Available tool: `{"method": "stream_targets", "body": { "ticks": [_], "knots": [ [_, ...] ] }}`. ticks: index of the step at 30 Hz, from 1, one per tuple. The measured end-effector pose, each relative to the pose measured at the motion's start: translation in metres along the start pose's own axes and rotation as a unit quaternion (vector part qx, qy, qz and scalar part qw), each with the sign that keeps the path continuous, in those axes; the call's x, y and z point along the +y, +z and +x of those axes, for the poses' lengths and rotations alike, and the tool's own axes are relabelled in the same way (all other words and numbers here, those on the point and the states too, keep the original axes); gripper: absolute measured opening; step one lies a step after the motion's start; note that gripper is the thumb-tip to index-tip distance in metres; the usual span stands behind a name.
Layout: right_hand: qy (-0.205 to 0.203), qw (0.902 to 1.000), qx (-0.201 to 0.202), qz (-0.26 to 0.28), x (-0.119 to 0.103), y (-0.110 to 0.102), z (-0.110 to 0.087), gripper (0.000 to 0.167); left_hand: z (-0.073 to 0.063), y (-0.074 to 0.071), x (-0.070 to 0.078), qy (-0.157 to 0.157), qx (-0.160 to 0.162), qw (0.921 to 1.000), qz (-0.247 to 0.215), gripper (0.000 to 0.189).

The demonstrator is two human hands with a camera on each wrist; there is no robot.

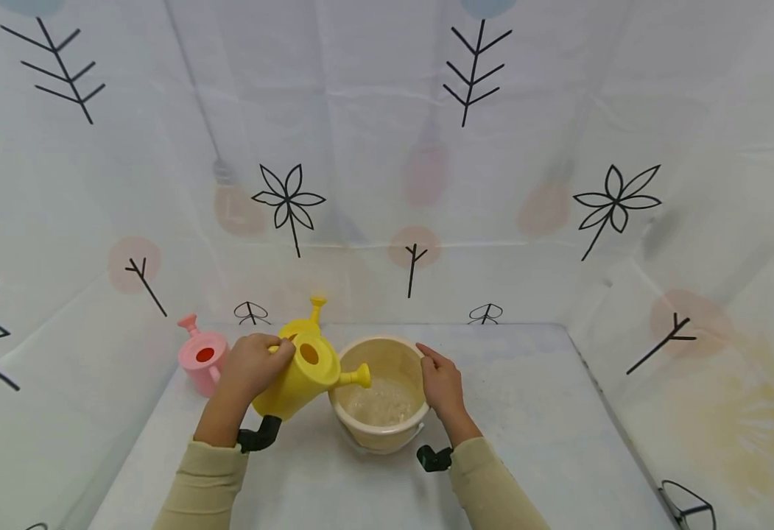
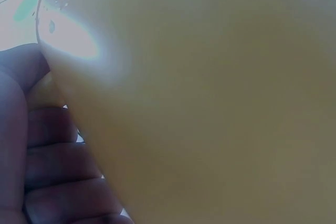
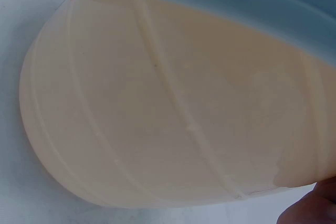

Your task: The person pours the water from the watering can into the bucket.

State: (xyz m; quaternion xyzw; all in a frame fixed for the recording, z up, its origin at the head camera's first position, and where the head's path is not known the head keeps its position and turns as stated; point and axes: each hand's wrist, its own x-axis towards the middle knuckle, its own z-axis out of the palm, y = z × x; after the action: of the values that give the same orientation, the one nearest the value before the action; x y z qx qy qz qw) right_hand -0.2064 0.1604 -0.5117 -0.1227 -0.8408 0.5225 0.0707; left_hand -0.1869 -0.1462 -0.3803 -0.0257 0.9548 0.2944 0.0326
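A: What are the room and the surface like, from the left?

B: A pale sheet [image 1: 360, 88] printed with black twigs and flowers runs from the left, across the back, round to the right. A white table [image 1: 506, 412] stands in front of it

A: And on the table?

B: First a pink watering can [image 1: 203, 361], spout slanting away and to the left. Next, the left hand [image 1: 254, 366], fingers curled round the handle of a yellow watering can [image 1: 297, 381]

A: Which way does that one point?

B: Spout to the right, its head over the left side of a cream bucket [image 1: 381, 440]. The body is tilted, its long axis rising from the base at lower left to the top at upper right. Partly hidden behind it, a second yellow can [image 1: 303, 325] points away

A: Further right?

B: The bucket stands upright with bubbly water [image 1: 381, 403] inside, and the right hand [image 1: 442, 383] grips its right rim
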Motion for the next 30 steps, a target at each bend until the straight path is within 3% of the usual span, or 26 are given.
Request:
{"method": "stream_targets", "body": {
  "ticks": [15, 30],
  "knots": [
    [0.005, 1.0, -0.002, -0.003, -0.0003, 0.0008, -0.0003, 0.044, 0.0004, 0.0002, 0.0012, -0.005, -0.003, 1.0, 0.002, 0.033],
    [0.003, 1.0, -0.003, 0.0, -0.0001, -0.0002, 0.0004, 0.044, -0.0023, -0.0012, 0.0032, 0.014, 0.008, 0.9998, 0.008, 0.034]
  ]
}}
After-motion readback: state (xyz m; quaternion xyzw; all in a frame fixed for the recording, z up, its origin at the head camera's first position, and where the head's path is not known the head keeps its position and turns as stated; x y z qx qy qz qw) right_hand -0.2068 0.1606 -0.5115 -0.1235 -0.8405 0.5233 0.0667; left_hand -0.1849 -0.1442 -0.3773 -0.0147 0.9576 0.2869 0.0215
